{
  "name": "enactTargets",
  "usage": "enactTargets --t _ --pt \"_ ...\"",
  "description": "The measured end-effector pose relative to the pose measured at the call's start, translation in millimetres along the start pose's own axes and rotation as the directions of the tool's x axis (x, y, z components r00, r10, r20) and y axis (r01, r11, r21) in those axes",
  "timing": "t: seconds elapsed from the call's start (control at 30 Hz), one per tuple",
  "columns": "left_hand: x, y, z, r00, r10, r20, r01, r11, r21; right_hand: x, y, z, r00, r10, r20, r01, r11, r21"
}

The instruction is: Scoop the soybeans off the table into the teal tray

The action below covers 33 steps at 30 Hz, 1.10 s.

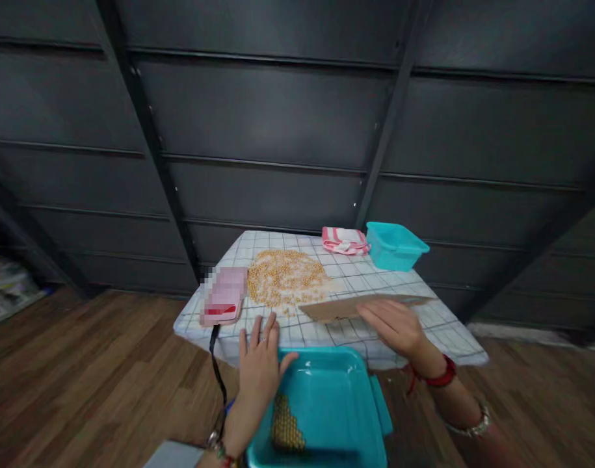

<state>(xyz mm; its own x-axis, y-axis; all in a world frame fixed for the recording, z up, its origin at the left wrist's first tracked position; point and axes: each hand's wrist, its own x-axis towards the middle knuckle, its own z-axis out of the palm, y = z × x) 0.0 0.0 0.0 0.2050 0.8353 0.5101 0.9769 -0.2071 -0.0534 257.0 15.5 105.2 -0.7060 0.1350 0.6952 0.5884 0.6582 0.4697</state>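
Observation:
Many small round golden balls (282,276) are spread over the checked tablecloth in a loose patch. My left hand (261,356) rests with fingers spread at the table's front edge, just below the patch, empty. In my right hand (392,323) is a long flat piece of brown cardboard (333,309), its pointed end touching or close to the patch's lower right side. Under the table edge, between my arms, stands a teal plastic bin (331,396). More golden balls (286,426) lie packed in its near left corner.
A pink tray-like thing, partly pixelated (229,289), lies at the table's left, with a black strap (218,364) hanging nearby. At the back right are a folded pink-and-white cloth (344,240) and a turquoise basket (396,247). A dark panelled wall (268,110) rises behind the table.

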Motion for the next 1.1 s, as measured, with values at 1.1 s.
enactTargets --t 1.1 --pt "0 0 0.1 1.000 -0.009 -0.012 0.009 1.000 -0.025 4 -3 -6 1.000 0.017 -0.014 -0.017 1.000 -0.023"
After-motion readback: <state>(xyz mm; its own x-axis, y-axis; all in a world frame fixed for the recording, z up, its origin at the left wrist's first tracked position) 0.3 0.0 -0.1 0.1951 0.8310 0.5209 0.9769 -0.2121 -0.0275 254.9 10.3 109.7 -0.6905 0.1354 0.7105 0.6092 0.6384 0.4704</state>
